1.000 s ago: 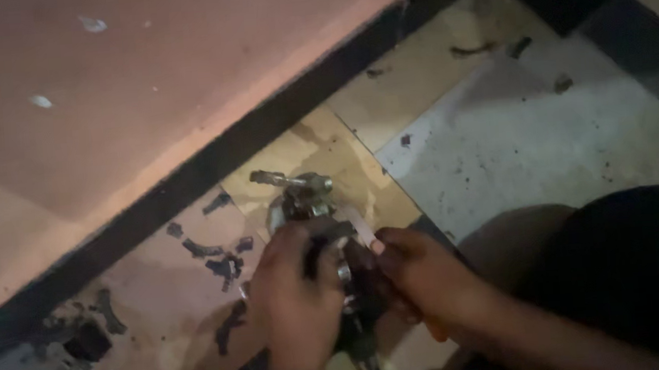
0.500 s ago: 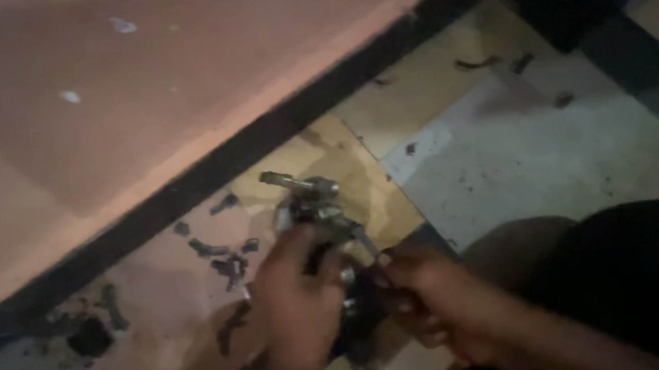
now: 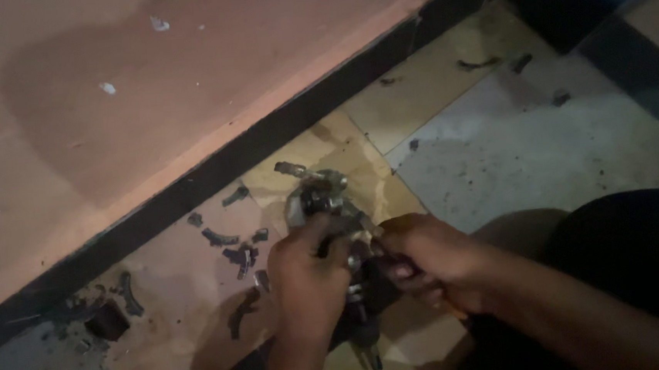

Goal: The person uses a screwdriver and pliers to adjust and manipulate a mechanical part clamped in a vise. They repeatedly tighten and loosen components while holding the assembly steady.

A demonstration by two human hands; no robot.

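Metal assembly [image 3: 323, 201] gripped by left hand [image 3: 305, 275] and right hand [image 3: 427, 259], fingers clamped on it.

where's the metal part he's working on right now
In the head view, the metal assembly sits low centre on the floor sheet, gripped between the left hand and right hand, below the dark baseboard strip.

**Floor layout by the wall**

Metal assembly [image 3: 323, 205] on the floor [image 3: 536, 147], between both hands: left hand [image 3: 305, 275] left of right hand [image 3: 424, 259]. Loose metal pieces [image 3: 233, 250] left of assembly. Wall [image 3: 145, 90] behind all.
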